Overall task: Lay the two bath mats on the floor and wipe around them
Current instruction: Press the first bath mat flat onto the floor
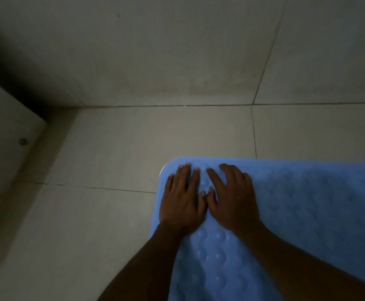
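Note:
A light blue rubber bath mat (307, 213) with round bumps lies flat on the tiled floor, filling the lower right of the view. Its far left corner is rounded. My left hand (182, 198) rests palm down on that corner, fingers spread. Beside it, thumbs nearly touching, my right hand (233, 198) presses flat on the mat too. Neither hand grips anything. Only one mat is in view.
Pale floor tiles (123, 153) with dark grout lines stretch left and ahead of the mat. A tiled wall (155, 51) rises beyond the floor joint. At the left stands a white fixture (6, 127) with a round cap, a dark shadow behind it.

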Demonstrator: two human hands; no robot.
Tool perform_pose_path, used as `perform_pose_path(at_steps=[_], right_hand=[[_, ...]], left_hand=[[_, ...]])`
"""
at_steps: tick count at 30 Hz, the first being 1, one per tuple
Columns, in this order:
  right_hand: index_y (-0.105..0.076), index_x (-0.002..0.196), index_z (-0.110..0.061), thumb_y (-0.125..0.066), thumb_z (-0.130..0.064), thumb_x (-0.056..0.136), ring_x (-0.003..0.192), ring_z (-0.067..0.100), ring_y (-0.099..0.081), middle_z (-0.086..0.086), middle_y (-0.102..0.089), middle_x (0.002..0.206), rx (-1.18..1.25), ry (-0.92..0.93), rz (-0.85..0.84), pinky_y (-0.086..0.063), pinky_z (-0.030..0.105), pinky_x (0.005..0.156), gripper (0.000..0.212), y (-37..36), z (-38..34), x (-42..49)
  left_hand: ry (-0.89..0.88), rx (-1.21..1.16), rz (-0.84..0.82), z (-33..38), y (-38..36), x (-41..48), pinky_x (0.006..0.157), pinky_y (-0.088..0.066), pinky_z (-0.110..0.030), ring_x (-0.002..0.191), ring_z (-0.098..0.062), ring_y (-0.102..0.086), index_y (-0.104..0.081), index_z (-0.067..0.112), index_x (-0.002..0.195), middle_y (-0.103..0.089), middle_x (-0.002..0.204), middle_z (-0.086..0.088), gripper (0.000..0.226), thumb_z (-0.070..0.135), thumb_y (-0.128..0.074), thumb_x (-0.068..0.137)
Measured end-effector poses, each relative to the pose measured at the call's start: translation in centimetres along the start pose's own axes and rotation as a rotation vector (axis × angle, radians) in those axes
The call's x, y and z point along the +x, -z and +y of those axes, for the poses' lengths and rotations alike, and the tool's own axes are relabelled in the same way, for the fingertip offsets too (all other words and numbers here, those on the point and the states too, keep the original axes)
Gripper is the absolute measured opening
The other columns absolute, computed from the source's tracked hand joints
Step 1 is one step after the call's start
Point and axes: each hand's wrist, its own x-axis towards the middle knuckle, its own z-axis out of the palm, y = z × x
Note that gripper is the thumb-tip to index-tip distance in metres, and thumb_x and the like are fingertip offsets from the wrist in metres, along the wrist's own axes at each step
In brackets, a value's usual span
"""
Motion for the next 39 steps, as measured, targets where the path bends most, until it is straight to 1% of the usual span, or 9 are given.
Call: perform_pose_path(at_steps=[3,6,11,17,21,27,30,34,39], right_hand=[[-0.057,0.138,-0.013,-0.056,-0.039,0.083,0.12,0.035,-0.054,0.013,-0.058,0.129,-0.064,-0.08,-0.006,-0.039,0.049,0.094,0.06,0.1,-0.2,0.2],[-0.053,0.138,-0.008,-0.054,-0.042,0.083,0.123,0.033,-0.052,0.012,-0.056,0.128,-0.085,-0.127,-0.086,-0.039,0.049,0.095,0.065,0.6,-0.6,0.5],[-0.059,0.132,-0.01,-0.059,-0.039,0.081,0.126,0.031,-0.05,0.01,-0.059,0.128,-0.062,-0.149,-0.081,-0.038,0.049,0.097,0.059,0.3,-0.2,0.7],[-0.059,0.131,-0.01,-0.06,-0.039,0.079,0.127,0.034,-0.05,0.012,-0.059,0.13,-0.087,-0.16,-0.109,-0.038,0.051,0.098,0.059,0.0,-0.3,0.9],[-0.058,0.133,-0.01,-0.06,-0.038,0.079,0.127,0.035,-0.05,0.012,-0.058,0.132,-0.05,-0.152,-0.084,-0.04,0.052,0.099,0.061,0.5,-0.3,0.8],[-0.058,0.133,-0.014,-0.056,-0.042,0.08,0.126,0.03,-0.051,0.008,-0.058,0.134,0.033,-0.125,-0.048,-0.037,0.049,0.101,0.06,0.4,0.1,0.6],[-0.056,0.137,-0.015,-0.052,-0.045,0.087,0.134,0.028,-0.049,0.006,-0.058,0.139,0.085,-0.049,-0.042,-0.037,0.047,0.105,0.058,0.5,1.1,-0.2],[-0.053,0.144,-0.023,-0.042,-0.05,0.095,0.147,0.027,-0.039,0.005,-0.049,0.154,0.09,0.004,-0.062,-0.034,0.052,0.116,0.057,1.9,6.0,-6.6],[-0.055,0.144,-0.024,-0.043,-0.055,0.091,0.145,0.031,-0.043,0.006,-0.048,0.155,-0.086,-0.178,-0.118,-0.036,0.059,0.111,0.062,7.3,21.2,-17.1]], left_hand=[[-0.001,-0.006,0.004,-0.3,-0.4,0.2,0.125,-0.01,-0.044,0.156,-0.026,-0.014,-0.027,0.02,0.16,-0.022,0.167,-0.01,0.066,0.049,-0.032,0.1],[0.027,-0.011,-0.027,-0.2,-0.1,0.1,0.125,-0.015,-0.046,0.156,-0.025,-0.015,-0.027,0.016,0.16,-0.025,0.166,-0.012,0.069,0.049,-0.033,0.1],[0.06,-0.044,-0.059,-0.3,0.0,0.3,0.125,-0.012,-0.042,0.156,-0.023,-0.013,-0.025,0.013,0.16,-0.025,0.166,-0.011,0.073,0.047,-0.042,0.098],[0.081,-0.098,-0.06,-0.2,0.5,0.4,0.123,-0.021,-0.046,0.155,-0.023,-0.019,-0.032,0.012,0.157,-0.031,0.164,-0.01,0.073,0.044,-0.048,0.094],[0.078,-0.095,-0.045,0.0,0.6,0.5,0.124,-0.02,-0.044,0.154,-0.023,-0.021,-0.031,0.009,0.157,-0.031,0.163,-0.01,0.075,0.045,-0.046,0.093],[0.059,0.009,-0.024,0.0,0.0,0.4,0.122,-0.024,-0.049,0.152,-0.028,-0.027,-0.033,0.007,0.157,-0.034,0.162,-0.014,0.072,0.045,-0.035,0.096],[0.11,0.045,-0.011,0.8,-0.4,-0.6,0.122,-0.023,-0.052,0.153,-0.03,-0.026,-0.031,0.009,0.158,-0.026,0.165,-0.012,0.072,0.048,-0.025,0.098],[0.18,0.057,-0.113,4.9,-0.3,-4.1,0.125,-0.009,-0.051,0.157,-0.03,-0.007,-0.016,0.021,0.162,-0.009,0.17,-0.007,0.083,0.064,-0.007,0.091],[0.102,-0.03,-0.204,17.8,-1.3,-6.3,0.125,-0.008,-0.053,0.157,-0.031,-0.004,-0.015,0.029,0.162,-0.009,0.17,-0.003,0.085,0.067,-0.004,0.087]])
